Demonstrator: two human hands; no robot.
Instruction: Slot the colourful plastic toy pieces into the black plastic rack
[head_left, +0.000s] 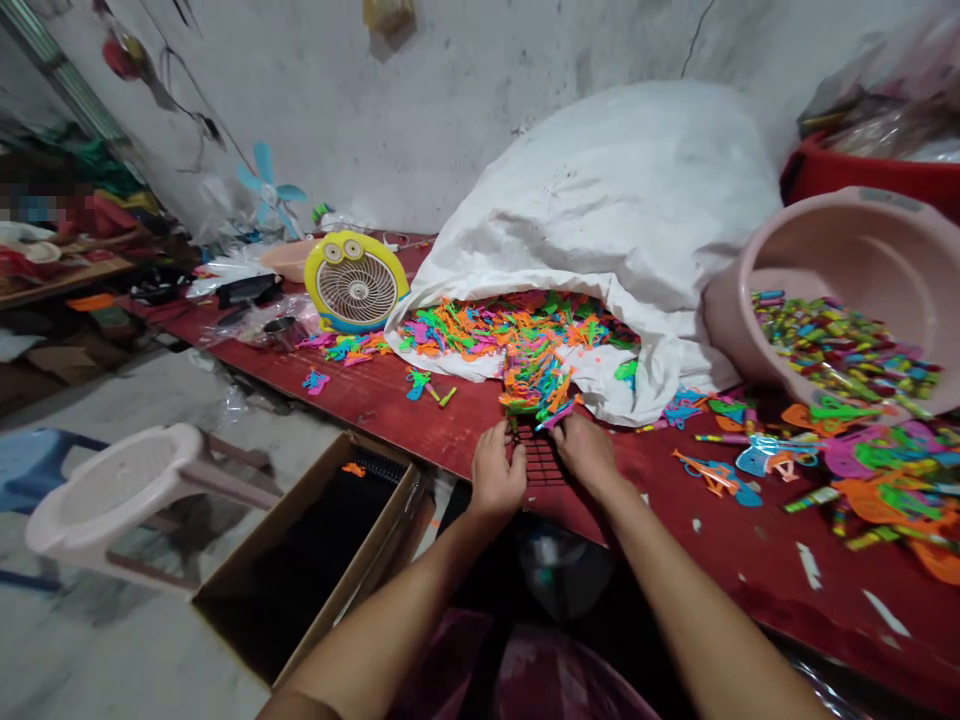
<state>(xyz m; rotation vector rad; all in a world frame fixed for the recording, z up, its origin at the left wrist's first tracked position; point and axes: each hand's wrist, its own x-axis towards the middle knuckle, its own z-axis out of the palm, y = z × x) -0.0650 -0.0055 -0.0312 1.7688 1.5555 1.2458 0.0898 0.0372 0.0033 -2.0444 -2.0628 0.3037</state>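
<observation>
My left hand (498, 472) is at the table's front edge with its fingers curled; whatever lies in them is too small to make out. Opposite it, my right hand (586, 452) is also closed, its fingertips against a pink and blue plastic piece at the pile's edge. Between the two hands lies a dark wire rack (543, 462). Small bright plastic pieces (532, 375) in orange, green, blue and pink spill towards my fingers. They come from the mouth of a big white sack (615, 210) lying on the red table (450, 435).
A pink tub (739, 300) of small wrapped tubes (847, 350) tilts at right, with loose plastic toys (892, 470) before it. A yellow fan (356, 282) stands left of the sack. Below are an open cardboard box (375, 540) and a pale stool (124, 480). A person sits far left.
</observation>
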